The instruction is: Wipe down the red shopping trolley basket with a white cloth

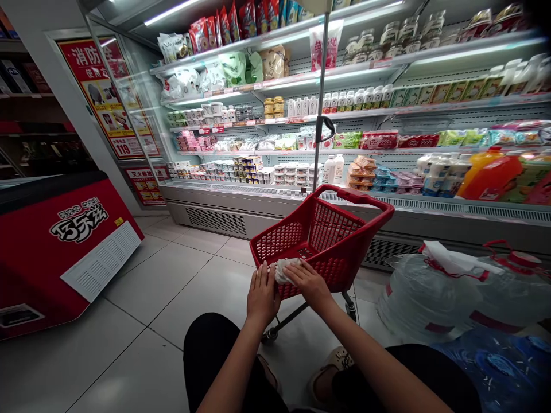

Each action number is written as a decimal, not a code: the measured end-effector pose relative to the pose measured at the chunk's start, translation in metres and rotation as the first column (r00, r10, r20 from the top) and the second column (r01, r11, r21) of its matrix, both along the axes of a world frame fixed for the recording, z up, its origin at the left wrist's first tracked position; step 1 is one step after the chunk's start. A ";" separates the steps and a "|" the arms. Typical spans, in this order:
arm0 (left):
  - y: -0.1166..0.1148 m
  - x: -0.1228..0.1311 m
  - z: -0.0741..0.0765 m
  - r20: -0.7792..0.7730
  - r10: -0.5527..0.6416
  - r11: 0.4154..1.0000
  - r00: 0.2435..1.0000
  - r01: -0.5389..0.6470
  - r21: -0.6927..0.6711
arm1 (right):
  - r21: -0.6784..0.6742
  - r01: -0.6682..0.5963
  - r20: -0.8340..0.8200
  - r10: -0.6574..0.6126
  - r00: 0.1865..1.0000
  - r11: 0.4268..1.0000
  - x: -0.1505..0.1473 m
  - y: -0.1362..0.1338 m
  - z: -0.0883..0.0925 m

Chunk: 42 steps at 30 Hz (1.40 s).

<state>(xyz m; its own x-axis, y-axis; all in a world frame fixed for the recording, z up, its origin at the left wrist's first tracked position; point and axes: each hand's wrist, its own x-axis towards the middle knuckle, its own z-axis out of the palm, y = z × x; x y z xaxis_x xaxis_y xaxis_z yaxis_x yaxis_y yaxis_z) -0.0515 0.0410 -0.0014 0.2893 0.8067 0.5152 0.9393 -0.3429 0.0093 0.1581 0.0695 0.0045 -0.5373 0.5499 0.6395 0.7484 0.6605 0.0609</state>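
1. Two bare hands are on a red plastic mesh shopping basket on wheels (344, 244), which stands on the pale tiled floor (172, 281) right in front of the person's knees, just ahead of the chiller.
2. Basket sits upright with the open top facing up. Its near-left corner points back at the person, and the long axis looks like it runs from lower left to upper right across the view, though honestly it's hard to be sure from this angle.
3. Its thin metal handle pole (321, 103) goes straight up from the far rim.
4. Left hand (262, 292) is laid flat against the outside wall at that near corner, fingers straight and together, gripping nothing.
5. Right hand (307, 282) lies just beside it, fingers stretched out and pressing down on a crumpled white cloth (284, 268) against the basket's rim. It's a flat press more than a closed grasp.
6. Off to the right, two big clear water jugs with red caps (424, 298) sit on the floor near the basket.
7. Behind it all is a lit refrigerated shelf unit (344, 198) packed with dairy and drinks, and a red chest freezer (64, 246) sits well off to the left.
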 end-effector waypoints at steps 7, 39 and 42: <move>0.002 0.002 0.007 0.010 -0.015 1.000 1.000 0.014 0.012 | -0.008 0.240 -0.078 -0.240 0.968 0.971 0.087 0.019 0.012; -0.001 0.047 0.022 -0.015 -0.143 0.989 0.990 0.143 -0.031 | -0.003 0.219 -0.020 -0.219 0.975 0.976 0.097 0.007 0.033; -0.003 0.044 0.023 0.005 -0.143 0.989 0.990 0.143 -0.032 | 0.007 0.308 -0.076 -0.307 0.949 0.951 0.131 0.011 0.041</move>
<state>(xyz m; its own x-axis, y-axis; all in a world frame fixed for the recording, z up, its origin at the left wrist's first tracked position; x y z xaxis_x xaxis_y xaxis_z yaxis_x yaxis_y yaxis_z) -0.0071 0.0382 0.0219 0.4021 0.7734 0.4901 0.8805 -0.4735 0.0248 0.2888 0.0805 0.0458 -0.2955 0.6687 0.6823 0.9177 0.3972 0.0082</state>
